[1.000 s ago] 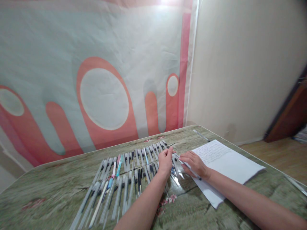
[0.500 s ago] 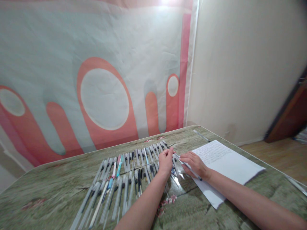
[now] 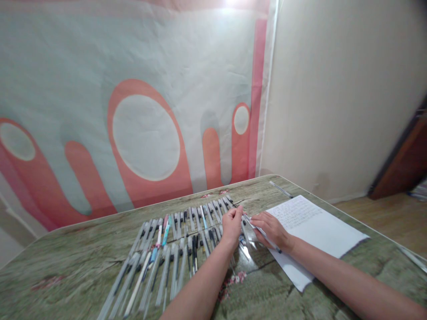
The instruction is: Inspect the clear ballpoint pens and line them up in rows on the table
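Note:
My right hand is closed around a pen with a clear barrel and a dark end, held slanting over the left edge of a sheet of paper. Just left of it, my left hand is closed, thumb and fingers pinched together near the pen's far end. What sits inside that pinch is hidden. Several clear pens and pen parts, such as this clear pen, lie in two rows beside and beyond my left arm. Among them are a turquoise pen and a white pen.
Handwriting covers the upper part of the paper. Another clear pen lies beyond it near the table's far corner. A pale, long object rests at the right edge of the green patterned table. A printed backdrop hangs behind.
Both hands hold nearly the same place and pose. My left hand has shifted very slightly to the right; the pens and paper on the table lie as before.

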Action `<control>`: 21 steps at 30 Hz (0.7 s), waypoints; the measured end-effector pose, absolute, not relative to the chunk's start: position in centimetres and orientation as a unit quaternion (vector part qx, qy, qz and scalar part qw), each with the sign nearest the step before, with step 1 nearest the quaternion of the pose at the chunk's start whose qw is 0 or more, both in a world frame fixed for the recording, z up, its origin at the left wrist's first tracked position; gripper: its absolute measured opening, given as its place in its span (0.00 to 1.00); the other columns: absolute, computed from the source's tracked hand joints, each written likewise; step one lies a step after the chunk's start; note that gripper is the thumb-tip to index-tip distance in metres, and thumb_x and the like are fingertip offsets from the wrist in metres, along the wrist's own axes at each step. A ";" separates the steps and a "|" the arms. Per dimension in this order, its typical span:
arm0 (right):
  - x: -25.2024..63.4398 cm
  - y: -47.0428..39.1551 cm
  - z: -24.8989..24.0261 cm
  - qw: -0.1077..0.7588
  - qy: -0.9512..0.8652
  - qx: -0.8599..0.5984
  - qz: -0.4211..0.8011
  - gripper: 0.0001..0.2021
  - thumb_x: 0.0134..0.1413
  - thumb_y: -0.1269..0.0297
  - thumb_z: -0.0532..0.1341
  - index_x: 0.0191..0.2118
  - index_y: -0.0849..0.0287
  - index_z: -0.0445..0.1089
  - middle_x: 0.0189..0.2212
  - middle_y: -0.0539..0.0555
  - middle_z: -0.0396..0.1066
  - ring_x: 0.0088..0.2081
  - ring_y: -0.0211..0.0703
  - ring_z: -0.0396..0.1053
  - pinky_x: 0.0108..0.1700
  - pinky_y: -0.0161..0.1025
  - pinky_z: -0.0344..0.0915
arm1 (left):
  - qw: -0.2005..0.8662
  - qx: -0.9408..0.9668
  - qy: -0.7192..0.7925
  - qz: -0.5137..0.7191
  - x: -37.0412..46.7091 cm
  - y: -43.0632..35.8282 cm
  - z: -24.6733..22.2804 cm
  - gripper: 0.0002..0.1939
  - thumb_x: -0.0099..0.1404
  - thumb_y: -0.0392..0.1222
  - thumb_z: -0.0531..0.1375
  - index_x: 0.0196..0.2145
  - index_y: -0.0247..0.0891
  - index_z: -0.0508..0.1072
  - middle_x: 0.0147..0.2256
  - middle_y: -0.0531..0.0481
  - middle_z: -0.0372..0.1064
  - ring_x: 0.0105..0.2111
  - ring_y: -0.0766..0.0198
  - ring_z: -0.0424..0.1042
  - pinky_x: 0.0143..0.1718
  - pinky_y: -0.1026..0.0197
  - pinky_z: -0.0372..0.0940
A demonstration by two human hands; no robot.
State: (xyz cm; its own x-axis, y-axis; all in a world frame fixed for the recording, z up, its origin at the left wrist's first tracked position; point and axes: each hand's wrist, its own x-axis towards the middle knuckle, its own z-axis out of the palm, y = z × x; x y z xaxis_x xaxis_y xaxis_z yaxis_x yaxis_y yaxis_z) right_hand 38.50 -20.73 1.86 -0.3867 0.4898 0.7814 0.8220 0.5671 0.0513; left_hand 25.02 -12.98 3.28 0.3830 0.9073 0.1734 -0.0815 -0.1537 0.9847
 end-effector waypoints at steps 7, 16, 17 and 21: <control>38.7 -20.6 1.9 0.439 -0.742 -0.471 -0.186 0.13 0.49 0.69 0.53 0.43 0.58 0.60 0.37 0.57 0.66 0.39 0.43 0.64 0.39 0.44 0.62 | 0.563 0.611 0.358 0.426 25.1 -12.7 3.9 0.25 0.55 0.56 0.49 0.33 0.31 0.74 0.29 0.45 0.69 0.23 0.68 0.61 0.27 0.66 0.56; 40.3 -19.4 1.4 0.579 -0.547 -0.603 -0.046 0.12 0.53 0.60 0.49 0.40 0.60 0.63 0.33 0.54 0.66 0.35 0.43 0.64 0.37 0.41 0.62 | 0.432 0.850 0.215 0.212 24.0 -14.1 4.7 0.07 0.43 0.41 0.60 0.24 0.38 0.75 0.22 0.48 0.70 0.22 0.65 0.63 0.26 0.64 0.56; 40.4 -19.3 1.3 0.586 -0.537 -0.606 -0.035 0.13 0.53 0.59 0.49 0.40 0.60 0.63 0.33 0.54 0.67 0.35 0.43 0.64 0.37 0.41 0.62 | 0.400 0.865 0.215 0.216 23.9 -14.4 4.6 0.07 0.42 0.39 0.61 0.23 0.40 0.75 0.22 0.48 0.70 0.21 0.65 0.63 0.26 0.64 0.55; 40.5 -19.3 1.2 0.594 -0.523 -0.611 -0.007 0.13 0.52 0.59 0.50 0.40 0.60 0.63 0.33 0.54 0.67 0.36 0.44 0.64 0.38 0.42 0.61 | 0.306 0.904 0.205 0.216 23.9 -15.2 4.0 0.09 0.41 0.33 0.59 0.23 0.41 0.75 0.22 0.48 0.70 0.22 0.64 0.63 0.27 0.64 0.55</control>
